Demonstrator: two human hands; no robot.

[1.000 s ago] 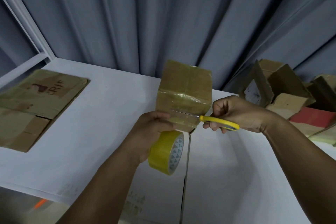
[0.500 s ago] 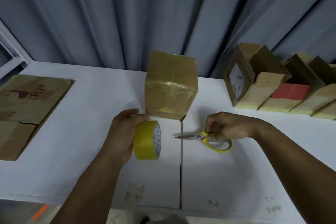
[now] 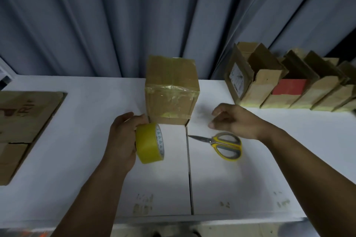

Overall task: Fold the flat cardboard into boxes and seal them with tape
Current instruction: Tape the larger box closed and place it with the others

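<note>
Flat cardboard [image 3: 25, 127] at nine o'clock on the white table [image 3: 77, 150], left hand [image 3: 123, 140] wrapped round a yellow tape roll [image 3: 149, 143], taped box [image 3: 171, 92] upright at the roll's one o'clock, yellow-handled scissors [image 3: 225, 145] lying at the box's five o'clock, right hand [image 3: 235, 121] just above them, fingers loosely curled, empty, row of folded boxes [image 3: 289, 90] at two o'clock.

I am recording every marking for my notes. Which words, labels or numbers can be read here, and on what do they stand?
"RIF": dark print on the flat cardboard; last letter uncertain, anything before it unclear.
White label on the leftmost open box: too blurred to read.
Tape roll: triangle pattern only, no words.
</note>
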